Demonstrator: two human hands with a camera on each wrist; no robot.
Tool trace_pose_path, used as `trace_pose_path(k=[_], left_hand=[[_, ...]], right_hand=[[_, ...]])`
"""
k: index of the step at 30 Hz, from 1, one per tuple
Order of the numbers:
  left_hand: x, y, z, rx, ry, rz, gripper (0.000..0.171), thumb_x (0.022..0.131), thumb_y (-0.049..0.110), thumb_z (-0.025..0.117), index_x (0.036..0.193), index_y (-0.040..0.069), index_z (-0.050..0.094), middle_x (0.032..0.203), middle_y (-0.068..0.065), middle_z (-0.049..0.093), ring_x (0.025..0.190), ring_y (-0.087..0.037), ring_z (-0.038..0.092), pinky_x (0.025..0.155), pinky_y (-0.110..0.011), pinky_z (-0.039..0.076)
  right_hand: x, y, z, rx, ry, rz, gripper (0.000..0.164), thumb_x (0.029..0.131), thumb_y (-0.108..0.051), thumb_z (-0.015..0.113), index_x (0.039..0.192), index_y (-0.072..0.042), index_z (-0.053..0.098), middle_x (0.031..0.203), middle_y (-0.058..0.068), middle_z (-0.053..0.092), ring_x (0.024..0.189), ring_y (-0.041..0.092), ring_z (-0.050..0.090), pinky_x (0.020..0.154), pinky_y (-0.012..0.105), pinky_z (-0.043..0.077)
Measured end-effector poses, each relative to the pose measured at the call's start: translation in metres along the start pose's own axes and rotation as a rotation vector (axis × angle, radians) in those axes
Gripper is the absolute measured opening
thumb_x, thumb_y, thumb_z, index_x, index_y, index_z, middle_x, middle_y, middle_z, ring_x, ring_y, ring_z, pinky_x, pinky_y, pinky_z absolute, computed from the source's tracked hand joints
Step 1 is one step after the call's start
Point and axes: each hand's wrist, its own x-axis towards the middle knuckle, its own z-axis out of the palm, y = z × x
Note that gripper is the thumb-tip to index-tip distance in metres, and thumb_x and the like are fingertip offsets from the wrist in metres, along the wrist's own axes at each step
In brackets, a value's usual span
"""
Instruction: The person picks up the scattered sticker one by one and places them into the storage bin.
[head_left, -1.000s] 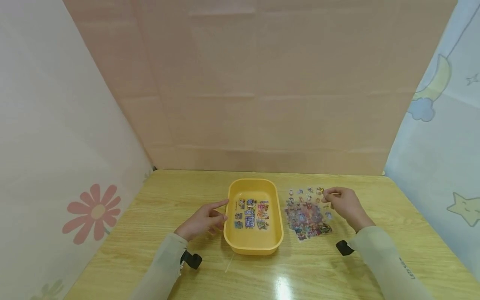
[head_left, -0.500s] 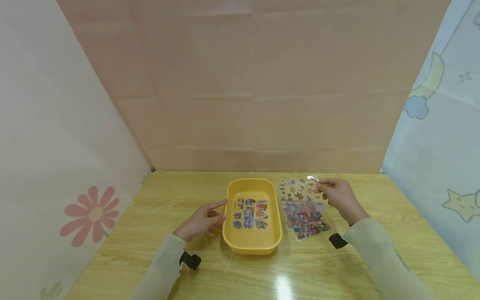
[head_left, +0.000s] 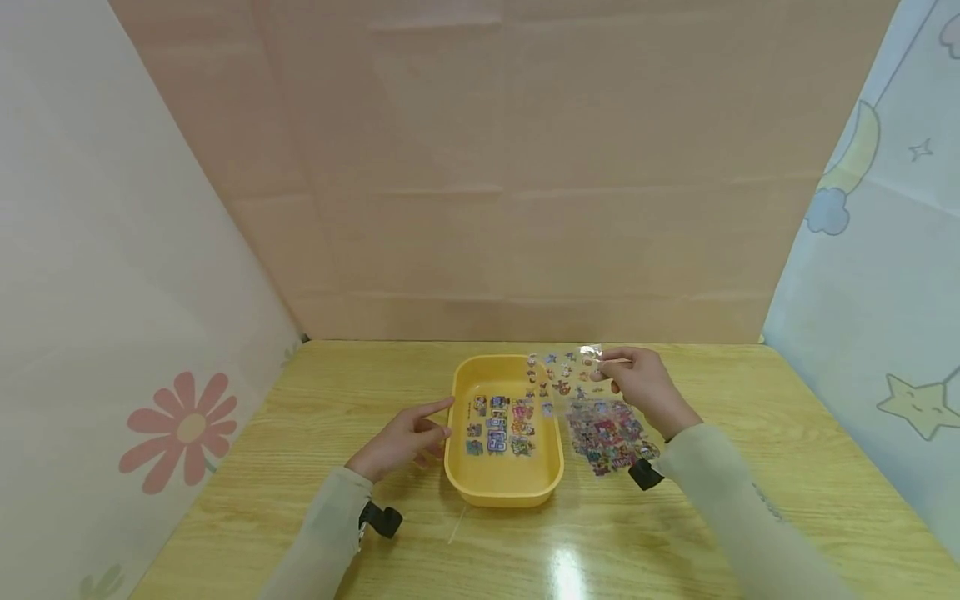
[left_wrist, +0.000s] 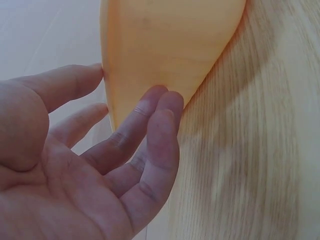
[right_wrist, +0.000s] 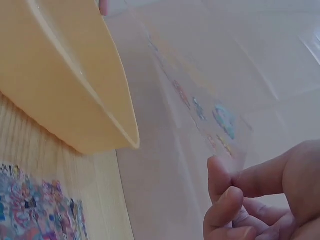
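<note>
A yellow plastic tray (head_left: 504,487) stands on the table with colourful stickers (head_left: 498,427) lying on its floor. My left hand (head_left: 401,439) is at the tray's left side, fingertips touching the rim and fingers loosely bent against the outer wall (left_wrist: 165,45). Between thumb and fingers, my right hand (head_left: 647,385) pinches a clear sticker sheet (head_left: 558,379) by its right edge. The raised sheet, printed with small cartoon figures, overlaps the tray's far right corner in the head view. Below the right hand lies a pile of clear sticker sheets (head_left: 609,435), dense with colourful prints.
The wooden table (head_left: 375,367) ends at a beige backdrop (head_left: 525,250) behind the tray. Pale patterned panels (head_left: 885,275) rise at both sides. A thin pale strip (head_left: 457,527) lies on the wood near the tray's front left corner.
My right hand has lifted a sticker sheet off the pile and carried it left, to over the tray's right side. The left hand has kept its place at the tray.
</note>
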Motion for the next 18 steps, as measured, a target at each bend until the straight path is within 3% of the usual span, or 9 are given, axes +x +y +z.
trace_pose_path(k=[8,13,18], left_hand=[[-0.001,0.001,0.0,0.004,-0.003,0.009,0.06,0.103,0.022,0.059,0.157,0.012,0.035,0.113,-0.021,0.069,0.092,-0.039,0.068,0.07,-0.046,0.058],[-0.001,0.002,-0.001,0.005,-0.003,0.003,0.06,0.103,0.022,0.058,0.157,0.013,0.034,0.114,-0.021,0.069,0.092,-0.037,0.069,0.071,-0.045,0.059],[-0.001,0.003,-0.001,0.014,0.001,0.004,0.06,0.103,0.022,0.059,0.157,0.012,0.035,0.112,-0.021,0.069,0.091,-0.038,0.069,0.07,-0.047,0.058]], right_hand=[[0.005,-0.007,0.023,-0.021,-0.045,0.001,0.04,0.104,-0.016,0.049,0.14,0.001,0.049,0.103,0.01,0.074,0.066,0.018,0.048,0.046,0.028,0.031],[0.008,-0.012,0.038,-0.018,-0.068,-0.012,0.04,0.103,-0.015,0.051,0.139,-0.001,0.05,0.102,0.011,0.074,0.063,0.017,0.046,0.051,0.031,0.035],[0.01,-0.016,0.052,-0.043,-0.092,-0.001,0.036,0.102,-0.014,0.052,0.137,-0.004,0.053,0.104,0.012,0.074,0.088,0.026,0.062,0.069,0.042,0.049]])
